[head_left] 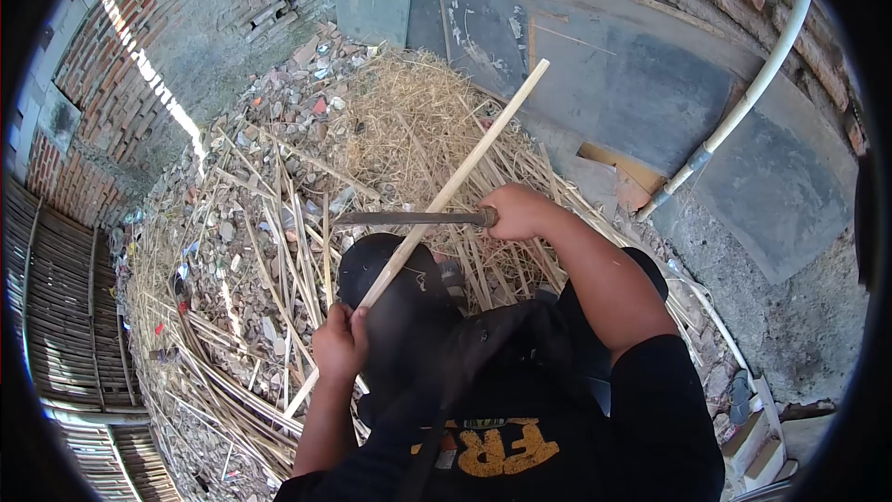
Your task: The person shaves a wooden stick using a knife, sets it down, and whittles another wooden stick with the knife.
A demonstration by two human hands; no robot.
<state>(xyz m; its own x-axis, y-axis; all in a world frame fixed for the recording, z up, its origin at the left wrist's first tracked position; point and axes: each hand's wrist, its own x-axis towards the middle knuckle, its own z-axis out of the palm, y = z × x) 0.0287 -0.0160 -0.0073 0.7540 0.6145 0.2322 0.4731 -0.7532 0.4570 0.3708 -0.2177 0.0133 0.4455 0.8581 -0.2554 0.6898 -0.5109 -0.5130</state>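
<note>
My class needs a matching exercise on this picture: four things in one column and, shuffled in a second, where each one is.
Things
1. knife
2. long stick
3. white pipe
4. straw-like heap

Places
A. slanting through the right side of the picture
B. in the left hand
C. spread on the ground
D. gripped by its handle in the right hand

Pairs: 1-D, 2-B, 3-A, 4-C
</note>
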